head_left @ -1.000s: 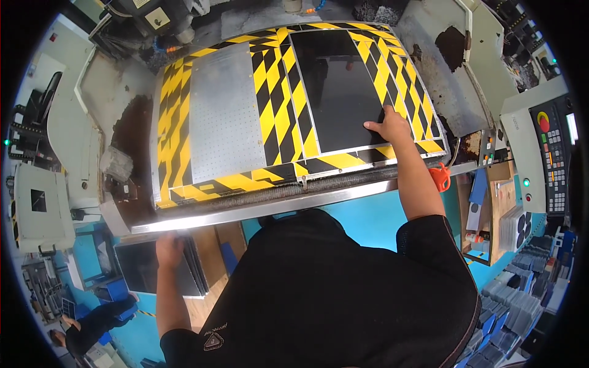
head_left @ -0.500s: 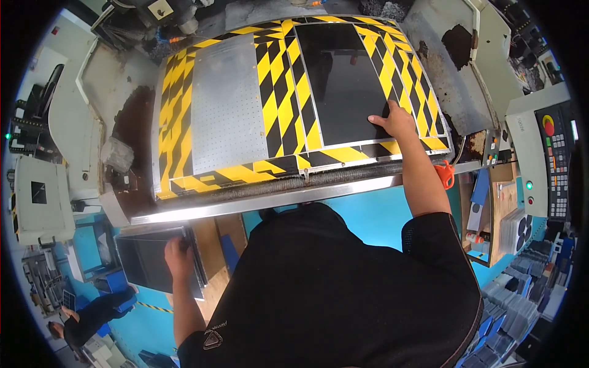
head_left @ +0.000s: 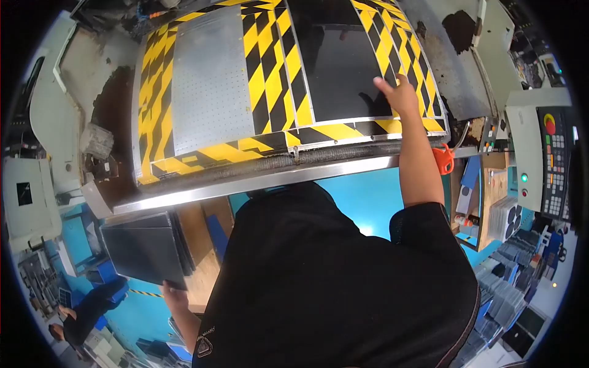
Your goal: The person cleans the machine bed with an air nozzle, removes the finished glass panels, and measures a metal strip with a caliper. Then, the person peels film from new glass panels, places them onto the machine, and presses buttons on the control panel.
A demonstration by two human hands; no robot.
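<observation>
My left hand (head_left: 176,297) grips the near corner of the top dark sheet (head_left: 144,248) on a stack at lower left. Part of its fingers is hidden at the sheet's edge. Over on the right, my right hand (head_left: 400,97) hovers above the lower right edge of a glossy black sheet (head_left: 343,80), thumb and fingers apart, holding nothing. That black sheet lies flat on the machine bed, framed by yellow-and-black striped tape (head_left: 270,67). Left of it on the bed is a grey perforated plate (head_left: 211,86).
A metal rail (head_left: 257,184) runs along the bed's front edge. An orange-handled tool (head_left: 443,158) hangs at its right end. A control panel (head_left: 552,159) with buttons stands far right. The stack rests on a wooden board (head_left: 199,245). Another person (head_left: 92,313) is at lower left.
My left hand has moved from above the stack to its near corner and taken hold of the sheet. My right hand has lifted off the black sheet. The view has shifted slightly.
</observation>
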